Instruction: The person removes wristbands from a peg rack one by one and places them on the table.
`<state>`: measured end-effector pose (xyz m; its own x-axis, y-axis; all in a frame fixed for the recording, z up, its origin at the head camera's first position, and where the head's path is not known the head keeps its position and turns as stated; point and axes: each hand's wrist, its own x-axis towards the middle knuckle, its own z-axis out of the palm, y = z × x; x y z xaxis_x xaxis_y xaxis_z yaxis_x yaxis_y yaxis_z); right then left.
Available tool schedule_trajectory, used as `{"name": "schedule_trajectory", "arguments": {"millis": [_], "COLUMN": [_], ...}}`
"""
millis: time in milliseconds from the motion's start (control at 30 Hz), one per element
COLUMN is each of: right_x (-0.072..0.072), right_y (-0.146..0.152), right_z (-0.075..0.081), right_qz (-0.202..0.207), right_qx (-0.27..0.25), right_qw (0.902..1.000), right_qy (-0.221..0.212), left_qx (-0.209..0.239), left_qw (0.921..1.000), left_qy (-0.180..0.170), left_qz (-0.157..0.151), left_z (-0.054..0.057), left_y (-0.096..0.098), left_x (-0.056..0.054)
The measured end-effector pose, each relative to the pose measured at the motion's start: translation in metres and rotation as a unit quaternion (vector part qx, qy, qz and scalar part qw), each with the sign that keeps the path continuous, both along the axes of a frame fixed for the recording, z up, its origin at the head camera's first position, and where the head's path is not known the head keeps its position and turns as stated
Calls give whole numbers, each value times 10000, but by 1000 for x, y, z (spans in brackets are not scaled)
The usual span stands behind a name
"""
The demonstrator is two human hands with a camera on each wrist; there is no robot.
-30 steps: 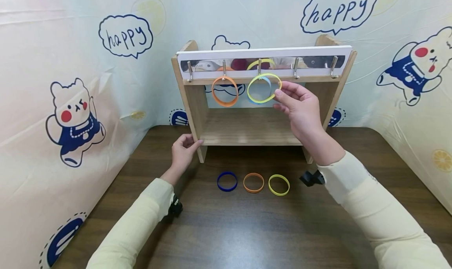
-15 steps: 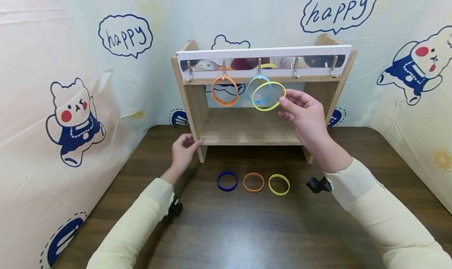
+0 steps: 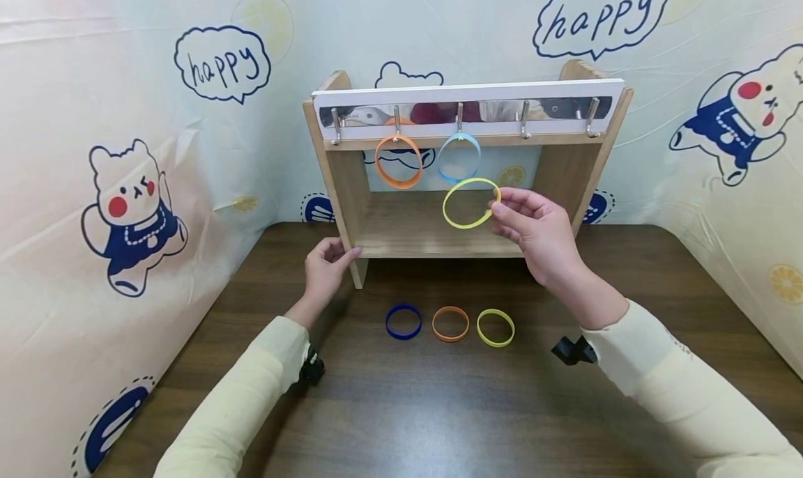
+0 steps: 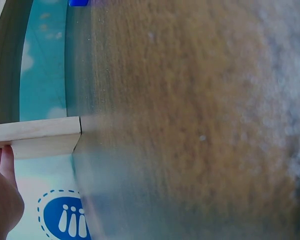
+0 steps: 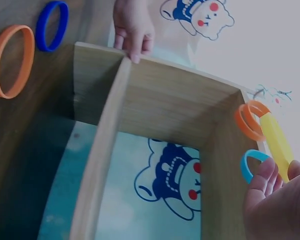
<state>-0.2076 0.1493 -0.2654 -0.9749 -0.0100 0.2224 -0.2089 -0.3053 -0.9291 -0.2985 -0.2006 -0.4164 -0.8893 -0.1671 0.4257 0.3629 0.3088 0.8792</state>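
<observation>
My right hand [image 3: 541, 240] pinches a yellow wristband [image 3: 464, 227] by its right side, in front of the wooden shelf [image 3: 414, 230] and a little below the hooks. Just above it, a light blue wristband [image 3: 440, 160] hangs from the middle hook. Orange wristbands [image 3: 399, 184] hang on the hook to its left; two show in the right wrist view. With thumb in front and fingers behind, my left hand [image 3: 324, 277] grips the lower part of the shelf's left side panel [image 4: 40, 131].
On the table [image 3: 433, 408] before the shelf lie a dark blue wristband [image 3: 403, 338], an orange wristband [image 3: 450, 340] and another yellow wristband [image 3: 495, 345], in a row. A white hook rail [image 3: 502, 89] spans the shelf's top front. A printed cloth [image 3: 207, 164] surrounds the table.
The right hand has drawn the yellow wristband down from the middle hook's height, leaving the light blue one in plain sight on that hook. The left hand has stayed in place.
</observation>
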Motion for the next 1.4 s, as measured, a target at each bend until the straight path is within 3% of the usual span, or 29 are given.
{"name": "schedule_trajectory", "arguments": {"millis": [300,467,567,867,1400], "right_x": [3,4,5,10,18], "right_y": [-4,-9,-13,-27,-43], "right_z": [-20,-33,-41,-63,-90], "right_qz": [351,534,623,766,1056], "right_qx": [163,241,319,822,1069], "right_qw": [9990,9977,9965,9898,9832], "right_qy": [-205,-341,-453,-879,-1038], "left_qx": [95,-48,-142,17,38], "left_qw": [9999,10000,9999,9999,10000], "left_qy": [-80,-40,-50,-100,11], "left_qz": [9,1,16,50,14], "left_z": [4,23,30,2,1], "left_y": [2,10,13,0,0], "left_x": [3,21,27,1,1]}}
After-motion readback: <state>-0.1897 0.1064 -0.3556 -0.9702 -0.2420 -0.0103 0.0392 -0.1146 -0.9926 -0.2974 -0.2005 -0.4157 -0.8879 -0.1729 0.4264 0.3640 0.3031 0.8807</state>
